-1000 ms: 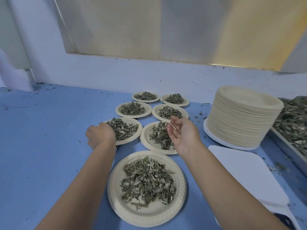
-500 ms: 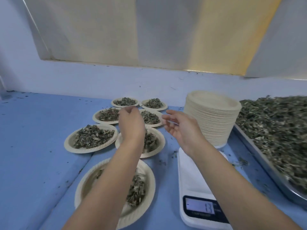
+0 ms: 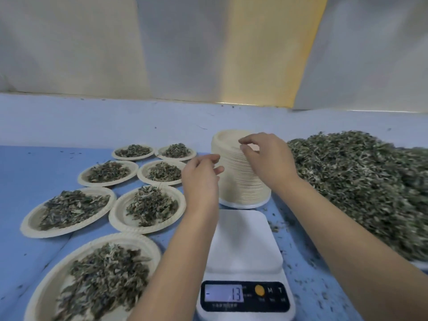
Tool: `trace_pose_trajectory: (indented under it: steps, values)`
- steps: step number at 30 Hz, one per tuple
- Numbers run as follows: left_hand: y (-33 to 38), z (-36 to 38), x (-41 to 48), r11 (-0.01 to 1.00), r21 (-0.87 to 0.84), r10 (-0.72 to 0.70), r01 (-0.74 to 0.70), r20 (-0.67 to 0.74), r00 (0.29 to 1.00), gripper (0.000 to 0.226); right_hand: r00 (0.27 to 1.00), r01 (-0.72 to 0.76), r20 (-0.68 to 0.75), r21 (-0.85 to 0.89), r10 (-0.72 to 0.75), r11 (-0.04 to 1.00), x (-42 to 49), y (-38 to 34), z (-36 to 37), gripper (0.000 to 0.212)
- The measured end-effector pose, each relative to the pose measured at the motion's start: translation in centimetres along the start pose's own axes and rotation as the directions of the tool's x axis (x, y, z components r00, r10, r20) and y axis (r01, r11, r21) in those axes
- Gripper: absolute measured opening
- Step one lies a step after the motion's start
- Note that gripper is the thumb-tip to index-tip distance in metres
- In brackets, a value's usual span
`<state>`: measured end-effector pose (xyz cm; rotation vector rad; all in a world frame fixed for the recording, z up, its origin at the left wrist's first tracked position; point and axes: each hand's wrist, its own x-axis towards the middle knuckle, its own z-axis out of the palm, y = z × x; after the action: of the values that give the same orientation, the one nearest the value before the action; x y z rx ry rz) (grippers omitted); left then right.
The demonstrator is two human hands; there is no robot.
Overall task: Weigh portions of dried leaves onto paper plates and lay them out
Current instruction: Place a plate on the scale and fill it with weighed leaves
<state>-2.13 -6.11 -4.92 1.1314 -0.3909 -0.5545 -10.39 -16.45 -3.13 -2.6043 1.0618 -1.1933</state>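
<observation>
Plates of leaves [image 3: 148, 230] number seven, beside one stack [image 3: 243, 181], one scale [image 3: 243, 239].

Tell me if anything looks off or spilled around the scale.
Yes. The scale platform is bare, yet its display reads minus 13. Loose leaf bits lie scattered on the blue table beside it.

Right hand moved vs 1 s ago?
Yes. The right hand went rightward: from over the filled plates to the top rim of the plate stack.
</observation>
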Motion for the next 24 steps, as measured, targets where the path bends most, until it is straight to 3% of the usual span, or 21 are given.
trace_pose_trajectory:
  steps: [5, 15, 24]
  values:
    - [0.0, -0.4, -0.5, 1.000, 0.026, 0.008, -0.009, 0.009, 1.000, 0.030, 0.980, 0.171, 0.134, -0.176, -0.149, 0.969, -0.1, 0.0, 0.1, 0.029]
    - [0.1, -0.6, -0.7, 1.000, 0.025, 0.007, -0.007, 0.021, 1.000, 0.030, 0.973, 0.166, 0.199, -0.260, -0.115, 0.951, 0.1, -0.4, 0.8, 0.029]
    - [-0.2, -0.6, -0.6, 1.000, 0.010, -0.012, 0.012, 0.013, 1.000, 0.029, 0.972, 0.217, -0.058, -0.146, -0.228, 0.965, 0.3, 0.4, 1.1, 0.034]
